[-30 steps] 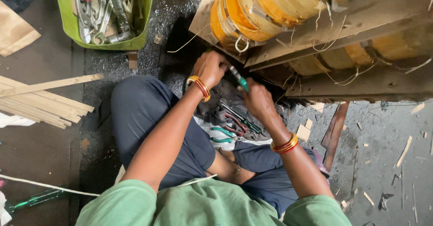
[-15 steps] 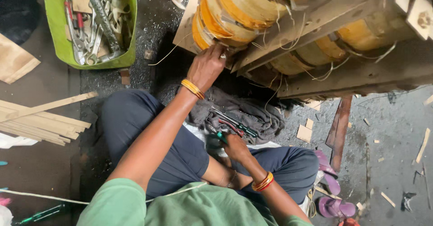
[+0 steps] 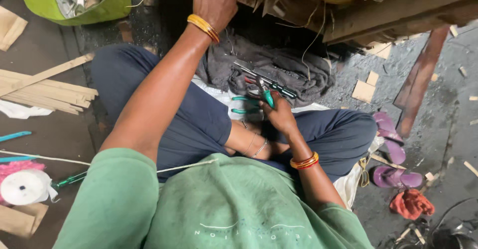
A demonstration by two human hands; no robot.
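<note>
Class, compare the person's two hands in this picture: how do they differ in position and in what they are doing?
The left hand is stretched up, pressed against the wooden frame; the right hand sits low over the lap. The left hand holds no tool; the right hand grips green-handled pliers above the grey cloth. The left arm is straight, the right bent. Both wrists wear bangles.

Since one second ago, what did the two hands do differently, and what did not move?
The right hand came down from the wooden frame to the lap and now grips a green-handled tool over the grey cloth. Its jaws are not clear. The left hand stayed up on the frame, arm stretched. The wooden strips and the green tub kept their places on the floor.
</note>
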